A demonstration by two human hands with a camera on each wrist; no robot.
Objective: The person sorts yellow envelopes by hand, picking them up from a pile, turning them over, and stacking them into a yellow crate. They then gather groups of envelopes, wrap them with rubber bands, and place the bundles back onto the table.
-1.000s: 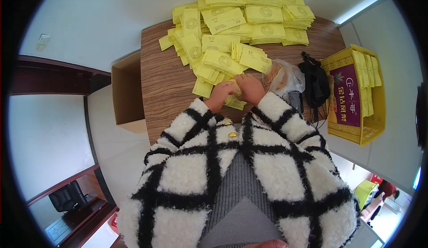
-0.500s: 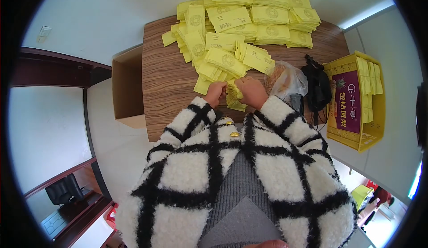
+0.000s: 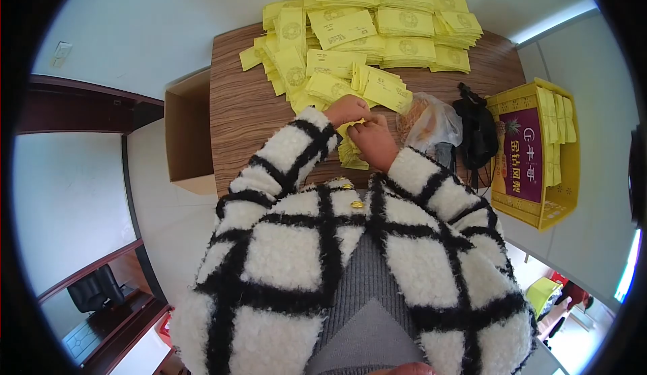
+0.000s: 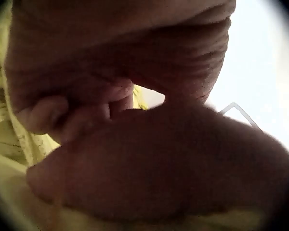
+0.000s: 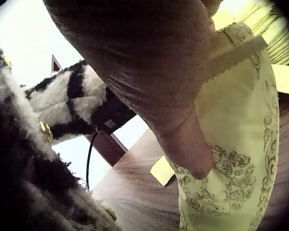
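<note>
Both hands, left hand (image 3: 346, 110) and right hand (image 3: 372, 140), raised together, pinch a yellow packet (image 5: 231, 144) over the table (image 3: 242, 119).

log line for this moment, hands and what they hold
left hand: grips yellow packet | right hand: pinches same packet | place: above wooden table near packet piles | beside: plastic bag, yellow box

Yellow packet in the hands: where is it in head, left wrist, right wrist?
Head: the yellow packet sits centre, pinched between the left hand and right hand.
Left wrist: only yellow slivers at the left edge, behind the fingers; cannot tell if they are this packet.
Right wrist: fills the right side, under the thumb.
Shared landmark: wooden table.
</note>
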